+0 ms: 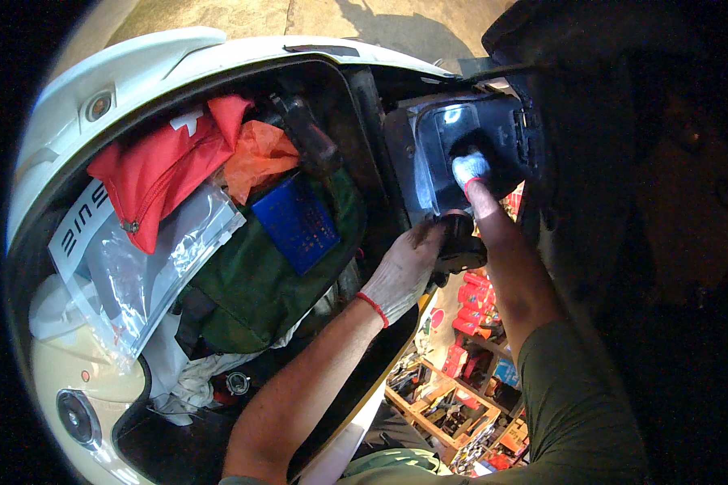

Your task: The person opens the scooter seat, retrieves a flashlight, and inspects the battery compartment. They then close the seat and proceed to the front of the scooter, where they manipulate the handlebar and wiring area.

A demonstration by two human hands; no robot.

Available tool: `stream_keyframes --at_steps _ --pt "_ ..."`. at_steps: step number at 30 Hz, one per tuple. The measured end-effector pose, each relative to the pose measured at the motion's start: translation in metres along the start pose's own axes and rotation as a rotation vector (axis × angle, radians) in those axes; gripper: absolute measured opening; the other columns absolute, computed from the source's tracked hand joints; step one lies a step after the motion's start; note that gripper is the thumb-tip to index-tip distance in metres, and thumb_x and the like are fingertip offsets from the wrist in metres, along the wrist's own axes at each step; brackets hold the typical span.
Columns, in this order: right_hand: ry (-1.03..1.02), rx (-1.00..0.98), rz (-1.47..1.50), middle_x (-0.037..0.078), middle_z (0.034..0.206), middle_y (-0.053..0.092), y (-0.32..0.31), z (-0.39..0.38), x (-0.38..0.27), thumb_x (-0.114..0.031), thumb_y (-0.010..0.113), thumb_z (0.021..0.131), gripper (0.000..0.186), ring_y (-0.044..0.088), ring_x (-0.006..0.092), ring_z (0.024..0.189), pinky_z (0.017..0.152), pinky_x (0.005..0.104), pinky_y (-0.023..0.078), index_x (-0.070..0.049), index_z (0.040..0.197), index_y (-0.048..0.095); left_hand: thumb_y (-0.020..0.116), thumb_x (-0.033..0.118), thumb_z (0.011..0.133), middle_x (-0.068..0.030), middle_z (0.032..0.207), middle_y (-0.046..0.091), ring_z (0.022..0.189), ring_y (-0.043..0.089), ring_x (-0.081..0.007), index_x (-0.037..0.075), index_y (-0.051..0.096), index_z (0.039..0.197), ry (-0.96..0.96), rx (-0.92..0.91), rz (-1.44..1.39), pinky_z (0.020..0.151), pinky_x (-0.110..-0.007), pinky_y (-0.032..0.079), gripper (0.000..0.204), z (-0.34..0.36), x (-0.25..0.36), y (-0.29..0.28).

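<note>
My left hand point(400, 279), in a white glove with red cuff, grips a dark rounded part point(461, 250) at the lower edge of a black plastic housing point(421, 162). My right hand point(469, 170), also gloved, reaches into a shadowed area of that housing, below a bright glint; its fingertips are hard to make out. To the left, the open white scooter body point(182, 48) holds a red zip pouch point(166, 170), an orange crumpled bag point(259, 153), a blue booklet point(291, 222), a green cloth bag point(251, 307) and a clear plastic bag point(170, 267).
A black raised panel, probably the seat point(582, 145), stands at the right in shadow. Below it, wooden trays point(429, 404) of tools and red items point(477, 307) show on the ground. Pale paving point(315, 20) lies beyond the scooter. A cream helmet-like shell point(69, 364) is at lower left.
</note>
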State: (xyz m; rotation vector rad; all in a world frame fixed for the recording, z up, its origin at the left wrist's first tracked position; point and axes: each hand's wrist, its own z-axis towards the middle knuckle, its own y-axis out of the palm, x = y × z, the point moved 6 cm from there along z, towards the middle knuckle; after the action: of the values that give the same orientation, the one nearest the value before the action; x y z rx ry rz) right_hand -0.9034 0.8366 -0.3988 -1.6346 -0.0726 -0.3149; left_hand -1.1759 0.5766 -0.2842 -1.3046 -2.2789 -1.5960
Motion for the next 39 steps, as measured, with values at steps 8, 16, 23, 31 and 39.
stream_keyframes --at_steps 8,16,23,31,39 --pt "0.058 -0.084 0.123 0.021 0.113 0.069 -0.042 -0.036 -0.053 -0.022 0.060 0.079 0.041 0.066 0.0377 0.107 0.095 0.0439 0.052 -0.014 0.119 0.068 0.040 0.034 0.107 0.0007 0.085 0.068 0.055 0.049 -0.0045 0.011 0.062 0.125 0.009 0.031 -0.154 0.045 -0.021 0.036 0.037 -0.004 0.004 -0.006" --pt "-0.170 0.132 0.325 0.015 0.092 0.072 -0.075 -0.021 -0.055 -0.034 0.064 0.086 0.025 0.070 0.0367 0.084 0.071 0.0461 0.053 -0.020 0.108 0.064 0.042 0.036 0.106 -0.0001 0.081 0.064 0.054 0.049 -0.0049 0.005 0.061 0.120 0.002 -0.017 -0.073 0.045 -0.023 0.037 0.038 -0.002 0.004 0.001" --pt "-0.398 0.181 0.227 0.016 0.099 0.072 -0.069 0.004 -0.068 -0.031 0.063 0.086 0.027 0.068 0.0384 0.091 0.077 0.0465 0.054 -0.018 0.109 0.066 0.042 0.032 0.105 -0.0157 0.106 0.066 0.096 0.060 -0.0206 -0.003 0.056 0.124 0.002 -0.056 -0.011 0.090 -0.034 0.046 0.042 0.006 -0.006 0.002" --pt "-0.273 0.070 0.104 0.013 0.109 0.071 -0.067 0.000 -0.078 -0.032 0.060 0.088 0.025 0.067 0.0363 0.100 0.086 0.0446 0.053 -0.023 0.110 0.068 0.044 0.034 0.106 -0.0032 0.102 0.066 0.080 0.058 -0.0069 -0.001 0.058 0.126 0.204 -0.028 -0.037 0.068 -0.023 0.048 0.043 0.019 -0.018 -0.002" --pt "-0.493 0.158 0.157 0.011 0.104 0.071 -0.074 -0.001 -0.087 -0.024 0.069 0.085 0.025 0.067 0.0312 0.099 0.087 0.0410 0.052 -0.018 0.108 0.068 0.044 0.035 0.106 -0.0032 0.103 0.065 0.081 0.058 -0.0074 -0.002 0.058 0.128 0.167 -0.017 0.021 0.070 -0.024 0.049 0.045 0.009 -0.006 -0.005"
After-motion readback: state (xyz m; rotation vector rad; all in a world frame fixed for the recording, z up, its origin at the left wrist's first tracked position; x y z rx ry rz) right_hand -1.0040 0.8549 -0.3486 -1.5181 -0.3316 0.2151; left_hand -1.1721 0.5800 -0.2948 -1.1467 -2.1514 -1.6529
